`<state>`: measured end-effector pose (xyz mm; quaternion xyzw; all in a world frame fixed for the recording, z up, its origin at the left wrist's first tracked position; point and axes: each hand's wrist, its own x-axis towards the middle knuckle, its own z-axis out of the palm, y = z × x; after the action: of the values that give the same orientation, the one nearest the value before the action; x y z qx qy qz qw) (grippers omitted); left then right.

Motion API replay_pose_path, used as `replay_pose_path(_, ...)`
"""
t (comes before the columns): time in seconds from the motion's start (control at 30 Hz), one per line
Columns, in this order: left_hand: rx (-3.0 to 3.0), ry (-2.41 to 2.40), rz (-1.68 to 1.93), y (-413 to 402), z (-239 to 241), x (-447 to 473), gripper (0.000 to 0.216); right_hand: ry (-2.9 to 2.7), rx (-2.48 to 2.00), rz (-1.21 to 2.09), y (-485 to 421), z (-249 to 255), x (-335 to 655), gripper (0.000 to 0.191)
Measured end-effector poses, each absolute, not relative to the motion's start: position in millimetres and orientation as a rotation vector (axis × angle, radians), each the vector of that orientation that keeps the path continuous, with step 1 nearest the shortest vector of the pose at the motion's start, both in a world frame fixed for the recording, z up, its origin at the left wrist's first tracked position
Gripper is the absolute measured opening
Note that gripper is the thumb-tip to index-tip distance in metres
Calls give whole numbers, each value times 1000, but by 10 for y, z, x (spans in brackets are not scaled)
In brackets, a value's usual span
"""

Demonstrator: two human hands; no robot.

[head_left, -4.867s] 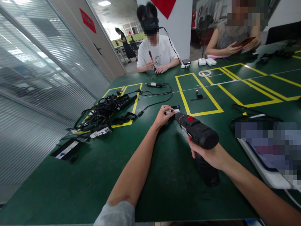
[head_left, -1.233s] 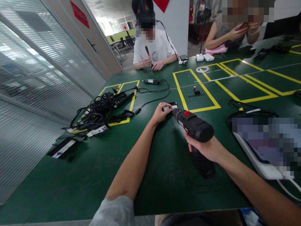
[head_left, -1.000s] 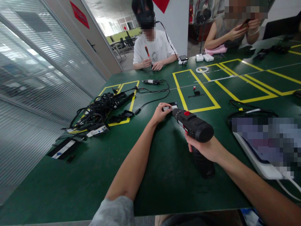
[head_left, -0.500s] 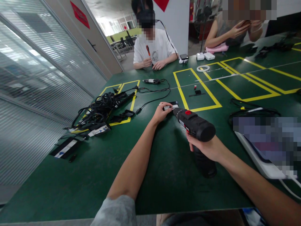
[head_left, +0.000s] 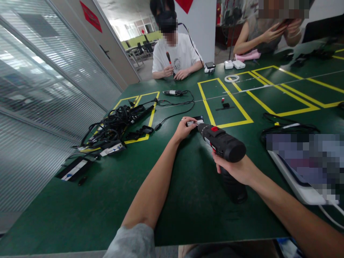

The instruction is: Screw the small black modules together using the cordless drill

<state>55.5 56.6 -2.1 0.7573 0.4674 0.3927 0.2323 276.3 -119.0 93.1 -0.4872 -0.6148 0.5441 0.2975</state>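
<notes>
One black drill (head_left: 227,145) sits in the right hand (head_left: 233,166), whose fingers are wrapped closed around its grip. To the drill's right lies one white-edged device (head_left: 290,179) (its upper face is pixelated). At the drill's tip, the left hand (head_left: 185,128) has its fingers closed over one small black-and-white block (head_left: 199,122) on the table.

Left of the drill are one black box (head_left: 75,168) bearing a white label (head_left: 73,170) and, farther off, a heap of black cables (head_left: 120,120), too tangled to count. Beyond the drill lie one black piece (head_left: 226,105), one silver-and-black tool (head_left: 173,92), one white ring (head_left: 232,78) and two white cases (head_left: 234,64).

The table (head_left: 88,215) is dark green, marked with yellow tape outlines (head_left: 233,124). Two people sit across it, past the drill; one holds a single screwdriver (head_left: 168,58). Far left of the drill stand a glass partition (head_left: 40,100) with blinds and one door (head_left: 99,53) carrying a red sign (head_left: 91,16). The lettering on sign, label and drill is too small to read.
</notes>
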Motion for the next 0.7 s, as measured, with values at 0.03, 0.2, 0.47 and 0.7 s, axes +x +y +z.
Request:
replay_pose_path(0.03, 2080, 1277, 1084, 568, -24, 553, 19, -1632, -1295, 1442, -1191, 933, 2762, 43)
replay_pose_path(0.2, 2080, 1282, 1084, 579, -42, 550, 19, -1594, -1273, 1429, -1190, 926, 2755, 47)
replay_pose_path(0.47, 2072, 1294, 1078, 577, -36, 555, 19, -1612, -1280, 1450, -1185, 920, 2759, 43)
replay_pose_path(0.7, 2064, 1282, 1089, 574, -42, 554, 19, -1668, -1289, 1335, -1186, 905, 2760, 45)
